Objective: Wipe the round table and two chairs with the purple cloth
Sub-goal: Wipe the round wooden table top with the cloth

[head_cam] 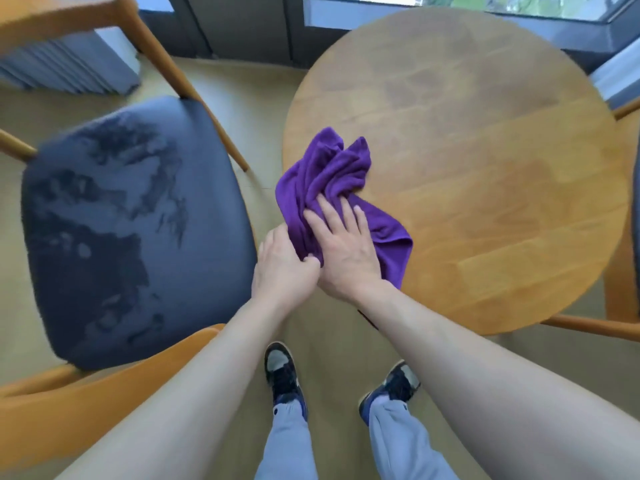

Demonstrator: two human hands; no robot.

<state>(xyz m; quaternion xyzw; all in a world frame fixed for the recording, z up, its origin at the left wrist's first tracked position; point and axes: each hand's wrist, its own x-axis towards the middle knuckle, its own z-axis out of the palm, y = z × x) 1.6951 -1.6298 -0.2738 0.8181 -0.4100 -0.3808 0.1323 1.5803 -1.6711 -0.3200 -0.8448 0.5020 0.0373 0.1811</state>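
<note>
The purple cloth lies bunched on the left edge of the round wooden table, partly hanging over the rim. My right hand lies on top of it with straight fingers spread. My left hand grips the cloth's near end from below the table edge, fingers curled round the fabric. A chair with a dark blue seat and wooden frame stands left of the table; its seat shows damp streaks. Part of a second chair shows at the right edge.
Window frames and a grey curtain run along the far side. My feet in dark shoes stand on the floor between chair and table. The chair's wooden backrest curves at lower left.
</note>
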